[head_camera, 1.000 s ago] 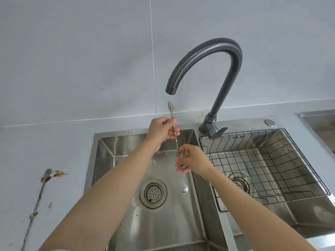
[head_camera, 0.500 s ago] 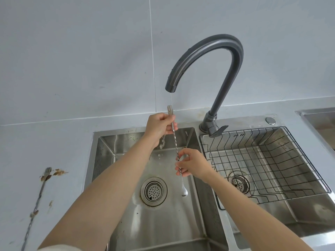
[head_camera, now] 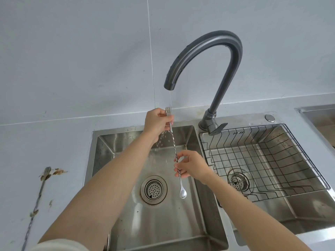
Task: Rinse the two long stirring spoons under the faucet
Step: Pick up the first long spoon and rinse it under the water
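A long twisted metal stirring spoon (head_camera: 173, 145) hangs nearly upright over the left sink basin (head_camera: 163, 220), fork end up, small bowl down. My left hand (head_camera: 157, 124) grips it near the fork end, right under a thin stream of water from the dark grey faucet (head_camera: 208, 49). Lower down, my right hand (head_camera: 192, 165) pinches the twisted shaft with its fingertips. Water splashes off below my left hand. A second stirring spoon (head_camera: 37, 201) lies on the counter at the left, with brown stains around it.
A wire rack (head_camera: 272, 160) sits in the right basin. The left basin's drain strainer (head_camera: 153, 189) lies below the spoon bowl. The faucet lever (head_camera: 217, 128) points right. Another sink edge (head_camera: 319, 113) shows at far right.
Both hands and the spoon have shifted slightly lower, so the fork end is further below the spout. Water now splashes off below my left hand. My right hand stays low on the shaft.
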A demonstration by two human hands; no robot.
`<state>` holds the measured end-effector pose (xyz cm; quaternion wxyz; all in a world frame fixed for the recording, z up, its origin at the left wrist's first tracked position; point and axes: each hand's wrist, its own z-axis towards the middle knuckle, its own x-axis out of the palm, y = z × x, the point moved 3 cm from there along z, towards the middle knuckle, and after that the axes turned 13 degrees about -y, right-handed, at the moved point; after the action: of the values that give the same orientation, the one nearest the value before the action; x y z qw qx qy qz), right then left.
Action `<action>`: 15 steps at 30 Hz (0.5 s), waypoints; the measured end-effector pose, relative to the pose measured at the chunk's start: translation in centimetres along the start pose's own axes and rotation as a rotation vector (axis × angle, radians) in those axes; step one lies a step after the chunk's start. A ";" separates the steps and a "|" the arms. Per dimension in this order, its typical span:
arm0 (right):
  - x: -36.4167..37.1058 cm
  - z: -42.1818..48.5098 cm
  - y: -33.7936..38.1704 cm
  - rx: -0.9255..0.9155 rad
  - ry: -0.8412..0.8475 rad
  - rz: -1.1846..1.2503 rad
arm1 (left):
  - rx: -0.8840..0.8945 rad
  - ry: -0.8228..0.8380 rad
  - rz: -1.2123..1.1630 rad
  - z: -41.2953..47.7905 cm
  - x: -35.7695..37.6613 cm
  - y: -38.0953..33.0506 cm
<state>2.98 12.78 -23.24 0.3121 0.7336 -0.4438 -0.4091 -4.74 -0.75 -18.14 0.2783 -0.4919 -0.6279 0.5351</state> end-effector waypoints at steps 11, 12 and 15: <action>0.2 -0.4 -0.5 0.024 0.023 0.012 | 0.037 0.023 0.034 0.5 0.3 0.0; 0.2 -0.4 -0.5 0.024 0.026 0.006 | 0.026 0.028 0.004 0.6 0.2 0.0; 0.4 -0.5 -0.7 0.026 0.035 -0.019 | 0.002 0.041 -0.056 0.9 -0.1 -0.2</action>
<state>3.82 12.76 -23.66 0.3066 0.7489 -0.4367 -0.3931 -5.53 -1.17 -18.19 0.3063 -0.4847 -0.6351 0.5176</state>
